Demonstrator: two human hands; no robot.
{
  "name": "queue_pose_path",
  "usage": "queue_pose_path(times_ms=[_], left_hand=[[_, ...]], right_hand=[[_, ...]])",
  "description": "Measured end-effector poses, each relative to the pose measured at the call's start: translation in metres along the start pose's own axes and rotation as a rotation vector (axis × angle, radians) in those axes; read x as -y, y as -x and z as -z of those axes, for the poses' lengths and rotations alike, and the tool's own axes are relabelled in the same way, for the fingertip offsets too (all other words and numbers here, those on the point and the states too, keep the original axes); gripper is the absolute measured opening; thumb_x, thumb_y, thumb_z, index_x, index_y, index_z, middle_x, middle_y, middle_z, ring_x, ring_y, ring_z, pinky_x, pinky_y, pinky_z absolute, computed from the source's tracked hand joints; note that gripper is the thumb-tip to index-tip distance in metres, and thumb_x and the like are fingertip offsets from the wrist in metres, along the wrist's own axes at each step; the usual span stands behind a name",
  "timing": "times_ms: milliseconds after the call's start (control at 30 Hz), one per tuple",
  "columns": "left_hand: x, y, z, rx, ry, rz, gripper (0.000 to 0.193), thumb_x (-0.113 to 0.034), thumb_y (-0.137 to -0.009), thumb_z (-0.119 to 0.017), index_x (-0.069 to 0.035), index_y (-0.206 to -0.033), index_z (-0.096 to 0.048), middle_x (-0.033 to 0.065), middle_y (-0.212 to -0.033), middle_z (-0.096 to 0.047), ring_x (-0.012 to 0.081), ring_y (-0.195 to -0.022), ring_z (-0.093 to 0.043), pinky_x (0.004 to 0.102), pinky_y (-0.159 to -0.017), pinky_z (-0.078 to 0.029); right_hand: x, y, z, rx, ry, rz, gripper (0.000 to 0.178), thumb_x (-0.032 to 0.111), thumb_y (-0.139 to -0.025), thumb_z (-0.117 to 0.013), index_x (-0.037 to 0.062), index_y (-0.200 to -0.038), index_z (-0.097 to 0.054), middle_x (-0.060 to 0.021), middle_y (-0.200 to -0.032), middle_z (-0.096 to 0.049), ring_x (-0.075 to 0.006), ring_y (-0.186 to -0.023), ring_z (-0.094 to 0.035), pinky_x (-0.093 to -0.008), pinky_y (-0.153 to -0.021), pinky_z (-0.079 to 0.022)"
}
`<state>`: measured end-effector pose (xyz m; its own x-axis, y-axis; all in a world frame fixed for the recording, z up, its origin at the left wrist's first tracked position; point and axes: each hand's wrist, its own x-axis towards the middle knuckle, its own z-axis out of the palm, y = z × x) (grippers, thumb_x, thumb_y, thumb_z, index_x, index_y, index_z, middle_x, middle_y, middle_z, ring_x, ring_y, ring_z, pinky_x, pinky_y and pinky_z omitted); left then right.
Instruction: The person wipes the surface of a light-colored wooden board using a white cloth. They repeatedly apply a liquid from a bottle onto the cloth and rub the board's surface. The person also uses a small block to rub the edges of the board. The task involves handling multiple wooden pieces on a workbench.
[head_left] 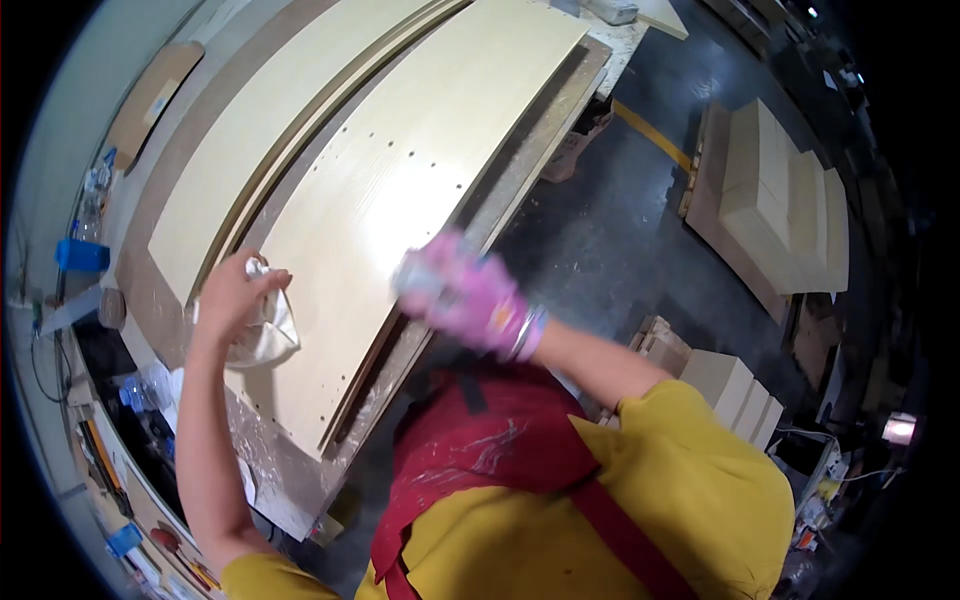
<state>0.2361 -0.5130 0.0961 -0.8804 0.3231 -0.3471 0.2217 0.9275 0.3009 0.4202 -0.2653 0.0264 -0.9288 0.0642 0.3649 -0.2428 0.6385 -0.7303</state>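
Observation:
Bare fingers of my left hand (230,300) are closed on a crumpled white cloth (268,335), which hangs over the near left part of a pale wooden panel (340,230). The panel has small drilled holes near its edges. My right hand (465,295), in a pink glove, is over the panel's right edge. Motion smears its fingers, and a greyish patch at their tips is too blurred to name. A second pale panel (235,140) lies to the left, a dark gap between the two.
Both panels lie on a stained worktable (300,490). Bottles and a blue container (82,256) stand along the left side. Stacked pale boards (760,200) rest on the floor at the right, with more stacked pieces (725,385) nearer me. A yellow line (650,133) crosses the dark floor.

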Motion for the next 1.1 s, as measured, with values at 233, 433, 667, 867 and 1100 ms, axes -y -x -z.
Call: queue_pose_path(times_ms=[233, 433, 667, 867, 1100], left_hand=[[0.064, 0.020, 0.000, -0.009, -0.163, -0.147, 0.057, -0.042, -0.068, -0.077, -0.003, -0.108, -0.065, 0.0182, -0.099, -0.068, 0.0316, -0.092, -0.065, 0.0393, -0.080, -0.050], [0.055, 0.015, 0.005, 0.113, -0.148, -0.064, 0.069, -0.043, -0.067, -0.078, -0.003, -0.121, -0.060, 0.0202, -0.109, -0.065, 0.0331, -0.102, -0.063, 0.0387, -0.087, -0.049], [0.063, 0.017, -0.002, 0.066, -0.121, -0.049, 0.076, -0.042, -0.069, -0.078, -0.003, -0.130, -0.055, 0.0210, -0.114, -0.065, 0.0323, -0.104, -0.064, 0.0395, -0.088, -0.050], [0.086, 0.045, -0.003, -0.113, 0.164, 0.019, 0.060, -0.044, -0.075, -0.075, -0.002, -0.116, -0.062, 0.0161, -0.098, -0.069, 0.0267, -0.090, -0.068, 0.0356, -0.078, -0.053], [0.020, 0.073, -0.005, -0.566, 1.188, -0.069, 0.037, -0.041, -0.086, -0.069, -0.006, -0.095, -0.063, 0.0066, -0.078, -0.065, 0.0140, -0.071, -0.065, 0.0257, -0.063, -0.052]], right_hand=[[-0.032, -0.032, 0.020, -0.358, 0.099, -0.127, 0.039, 0.031, -0.082, -0.072, 0.0037, -0.105, -0.057, -0.0155, -0.096, -0.060, -0.0324, -0.082, -0.063, -0.0383, -0.071, -0.051], [0.053, 0.028, -0.064, 0.005, 0.024, 0.049, 0.034, 0.022, -0.077, -0.071, 0.0051, -0.104, -0.058, -0.0153, -0.092, -0.056, -0.0324, -0.081, -0.061, -0.0419, -0.071, -0.051], [0.119, 0.080, -0.183, 0.504, -0.730, 0.359, 0.025, 0.020, -0.077, -0.067, 0.0091, -0.097, -0.057, -0.0112, -0.092, -0.058, -0.0266, -0.084, -0.063, -0.0373, -0.070, -0.052], [0.136, 0.026, -0.110, 0.457, -0.303, 0.269, 0.033, 0.032, -0.083, -0.066, 0.0096, -0.106, -0.057, -0.0111, -0.095, -0.059, -0.0279, -0.076, -0.065, -0.0387, -0.066, -0.055], [0.048, -0.112, 0.010, 0.031, -0.986, -0.238, 0.025, 0.021, -0.098, -0.048, 0.0032, -0.116, -0.052, -0.0129, -0.112, -0.061, -0.0207, -0.099, -0.064, -0.0375, -0.090, -0.054]])
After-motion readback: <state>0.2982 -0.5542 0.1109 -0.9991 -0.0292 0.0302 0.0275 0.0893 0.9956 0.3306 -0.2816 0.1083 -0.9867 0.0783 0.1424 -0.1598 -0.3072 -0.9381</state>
